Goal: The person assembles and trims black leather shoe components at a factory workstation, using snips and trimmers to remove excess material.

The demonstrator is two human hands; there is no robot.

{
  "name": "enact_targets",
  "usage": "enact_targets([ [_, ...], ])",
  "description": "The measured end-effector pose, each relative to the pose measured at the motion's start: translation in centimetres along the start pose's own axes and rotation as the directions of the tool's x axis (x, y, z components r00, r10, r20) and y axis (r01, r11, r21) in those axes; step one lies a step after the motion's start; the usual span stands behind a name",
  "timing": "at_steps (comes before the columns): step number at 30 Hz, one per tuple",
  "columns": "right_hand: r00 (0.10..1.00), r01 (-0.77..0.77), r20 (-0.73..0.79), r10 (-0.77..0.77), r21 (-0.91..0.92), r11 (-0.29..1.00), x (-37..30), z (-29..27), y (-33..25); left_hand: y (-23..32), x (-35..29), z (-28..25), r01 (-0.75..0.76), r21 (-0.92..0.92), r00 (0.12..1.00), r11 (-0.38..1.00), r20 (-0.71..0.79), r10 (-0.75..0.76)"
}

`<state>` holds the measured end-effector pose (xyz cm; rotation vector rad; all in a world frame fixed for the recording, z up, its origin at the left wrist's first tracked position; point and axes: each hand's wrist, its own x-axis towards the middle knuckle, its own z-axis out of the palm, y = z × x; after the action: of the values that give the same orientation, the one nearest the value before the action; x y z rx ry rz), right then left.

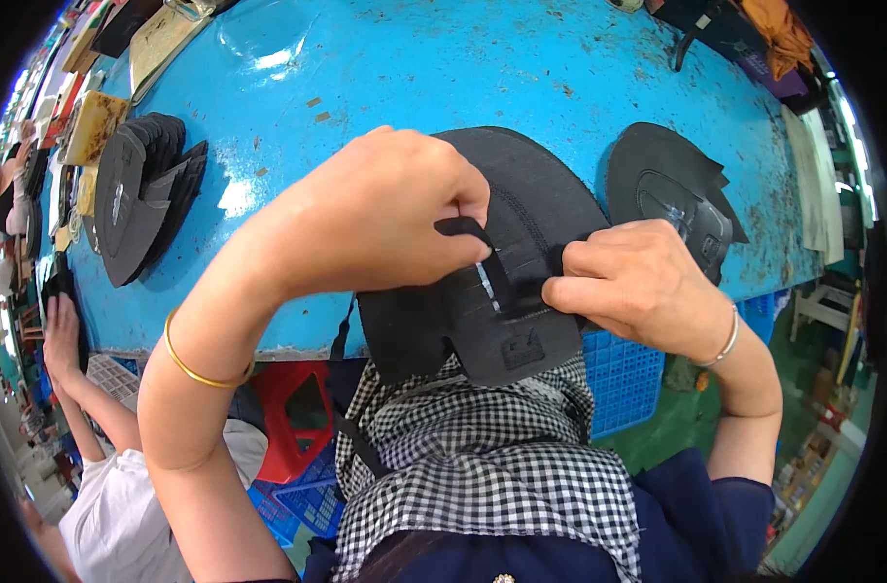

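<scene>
A flat black shoe upper [536,204] lies in front of me, its near end hanging over the table edge toward my checkered apron [482,466]. Thumb and fingers of my left hand [395,209] pinch a narrow black strip [502,282] that rises from the middle of the upper. Beside the strip runs a shiny whitish streak [486,284], perhaps glue. My right hand [647,282] is closed on the right edge of the same upper, its fingers curled and thumb pressed down. What lies under the curled fingers is hidden.
The blue table [385,68] bears a stack of black uppers [127,209] at left and more uppers [662,185] at right. A red stool [293,418] and a blue crate [626,384] stand below its edge. At far left sits another person [132,515].
</scene>
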<state>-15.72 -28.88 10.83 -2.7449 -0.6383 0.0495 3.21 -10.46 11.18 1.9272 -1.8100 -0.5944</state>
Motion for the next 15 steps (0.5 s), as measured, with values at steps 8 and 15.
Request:
enact_targets([
  [8, 0.996, -0.028, -0.087, 0.032, 0.036, 0.999, 1.2, 0.4, 0.9, 0.1, 0.2, -0.4, 0.133, -0.082, 0.985, 0.988, 0.125, -0.122],
  [15, 0.974, -0.162, -0.148, 0.172, 0.075, 0.984, 2.0, -0.5, 0.8, 0.3, 0.0, -0.9, 0.2, -0.065, 0.967, 0.978, 0.171, -0.187],
])
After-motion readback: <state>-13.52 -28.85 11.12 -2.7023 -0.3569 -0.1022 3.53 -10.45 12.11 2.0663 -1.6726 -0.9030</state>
